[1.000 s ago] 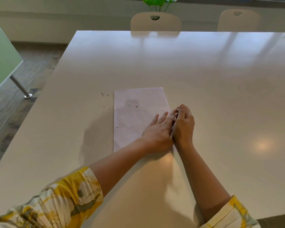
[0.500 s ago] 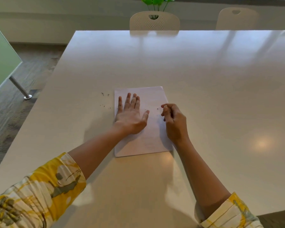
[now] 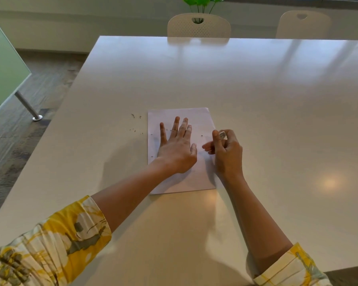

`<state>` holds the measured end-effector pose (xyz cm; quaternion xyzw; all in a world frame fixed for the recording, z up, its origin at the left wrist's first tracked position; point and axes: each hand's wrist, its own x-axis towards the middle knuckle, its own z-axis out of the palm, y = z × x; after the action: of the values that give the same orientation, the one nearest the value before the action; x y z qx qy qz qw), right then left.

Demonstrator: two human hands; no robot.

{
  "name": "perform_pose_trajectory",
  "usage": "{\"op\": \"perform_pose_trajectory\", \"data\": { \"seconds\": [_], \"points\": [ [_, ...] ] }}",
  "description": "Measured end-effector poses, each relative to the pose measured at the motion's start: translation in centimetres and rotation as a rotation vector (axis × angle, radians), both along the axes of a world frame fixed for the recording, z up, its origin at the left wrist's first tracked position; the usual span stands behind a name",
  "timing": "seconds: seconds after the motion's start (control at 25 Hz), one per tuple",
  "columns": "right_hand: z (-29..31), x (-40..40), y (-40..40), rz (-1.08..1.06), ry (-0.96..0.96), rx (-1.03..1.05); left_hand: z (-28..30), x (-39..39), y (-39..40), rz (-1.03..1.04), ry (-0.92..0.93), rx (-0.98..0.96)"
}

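Centrally, one sheet of paper [image 3: 195, 114] lies flat on the counter [image 3: 256, 89], its long edges running away from the viewer. Two hands work at it.

The left hand [image 3: 177, 149] rests palm down on the paper's left half. Its fingers [image 3: 183, 126] are straight and slightly apart, pointing away from the person, with the thumb out to the right; thin rings show on two of them. The left forearm crosses the paper's near left corner.

The right hand [image 3: 227, 153] sits at the paper's right edge, partly over the sheet and partly over the bare counter. Its fingers are curled, and the thumb and forefinger pinch one small pale eraser [image 3: 222, 134] at the top of the hand. Whether the eraser touches the paper cannot be told.

Dark crumbs [image 3: 135, 129] lie in two loose clusters on the counter just left of the paper; a few more specks dot the sheet itself. Small holes mark the paper's left margin.

Both forearms are bare, each ending in one yellow-patterned sleeve [image 3: 50, 244] at the lower edge.

Beyond the counter's far edge stand two pale chairs [image 3: 198, 25], with one green plant [image 3: 202, 2] behind the left one.
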<state>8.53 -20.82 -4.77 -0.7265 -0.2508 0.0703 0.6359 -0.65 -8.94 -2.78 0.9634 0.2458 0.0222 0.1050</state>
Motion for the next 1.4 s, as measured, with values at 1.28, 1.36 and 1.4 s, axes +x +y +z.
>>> {"op": "perform_pose_trajectory", "data": {
  "seconds": [1.28,1.36,1.4],
  "points": [
    [-0.3,0.8,-0.2,-0.232,0.027,0.084,-1.4,1.7,-3.3,-0.078,0.05,-0.07],
    [-0.3,0.8,-0.3,-0.233,0.026,0.086,-1.5,2.3,-4.8,-0.198,0.03,-0.056],
    [-0.3,0.7,-0.4,-0.234,0.027,0.086,-1.7,2.6,-5.3,-0.248,0.042,-0.043]
  ]
}}
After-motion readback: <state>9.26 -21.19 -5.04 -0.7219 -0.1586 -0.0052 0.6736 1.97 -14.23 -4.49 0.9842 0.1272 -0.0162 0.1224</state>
